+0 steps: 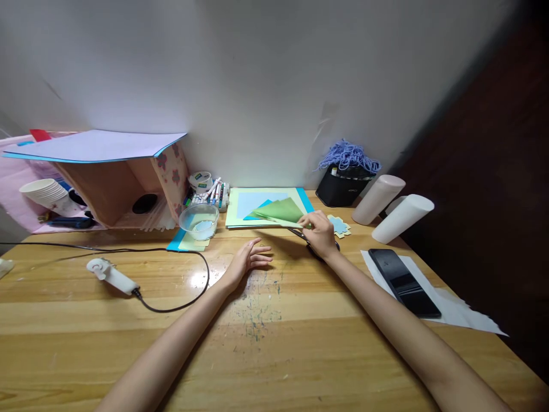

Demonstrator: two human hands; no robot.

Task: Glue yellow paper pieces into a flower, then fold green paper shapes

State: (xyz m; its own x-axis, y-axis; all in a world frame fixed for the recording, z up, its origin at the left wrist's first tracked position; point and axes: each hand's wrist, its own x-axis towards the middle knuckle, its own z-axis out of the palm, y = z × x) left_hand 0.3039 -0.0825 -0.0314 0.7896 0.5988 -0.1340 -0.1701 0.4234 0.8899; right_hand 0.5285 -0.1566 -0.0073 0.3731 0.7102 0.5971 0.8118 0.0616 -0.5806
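Paper (283,212), green and folded, is above the stack of coloured sheets (234,207) toward the back of the surface (274,355). The right hand (319,232) has its grip clamped on the paper's right end; scissors (297,233), partly hidden, show beneath, contact with the hand unclear. The left hand (245,263) has its grip apart, fingers extended, near the plastic bowl (187,222). A flower cutout (340,226) lies just beside the right hand.
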